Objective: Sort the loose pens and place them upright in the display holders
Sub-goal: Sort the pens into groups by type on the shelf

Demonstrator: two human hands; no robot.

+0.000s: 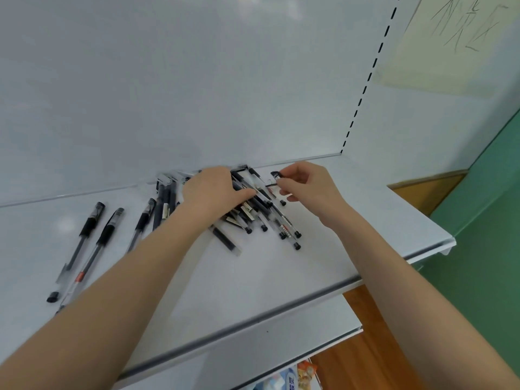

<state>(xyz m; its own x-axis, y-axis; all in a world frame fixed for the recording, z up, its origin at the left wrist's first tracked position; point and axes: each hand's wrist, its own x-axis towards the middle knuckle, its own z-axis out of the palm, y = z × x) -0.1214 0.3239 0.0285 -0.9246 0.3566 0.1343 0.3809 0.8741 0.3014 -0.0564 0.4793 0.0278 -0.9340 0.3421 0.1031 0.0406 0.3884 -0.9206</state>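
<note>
Single head cam, wide-angle, close above the white shelf [253, 277], pitched forward-down: forearms enter from the bottom edge, left hand [209, 190] and right hand [309, 187] on the pens [285, 229] mid-frame, back panel [168, 80] fills the upper left.

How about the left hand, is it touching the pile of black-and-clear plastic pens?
Touching. The head view shows the left hand lying right on the pile of black-and-clear plastic pens, thumb pressed against them, no gap.
</note>
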